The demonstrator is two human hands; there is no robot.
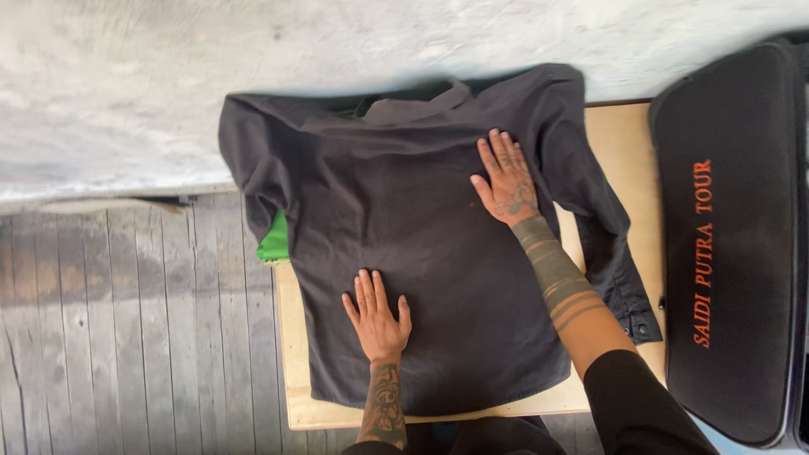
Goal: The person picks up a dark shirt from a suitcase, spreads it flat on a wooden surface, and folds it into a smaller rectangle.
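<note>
A dark grey long-sleeved shirt lies spread back-side up on a small light wooden table, collar toward the far wall. My left hand presses flat on the lower part of the shirt, fingers spread. Flat on the upper right of the shirt, near the shoulder, rests my right hand. The right sleeve runs down the table's right side, its cuff near the edge. Over the table's left edge hangs the left sleeve.
A bright green piece of cloth peeks out under the shirt's left side. A black padded seat or case with orange lettering stands at the right. Grey wooden floorboards lie to the left, a pale concrete wall beyond.
</note>
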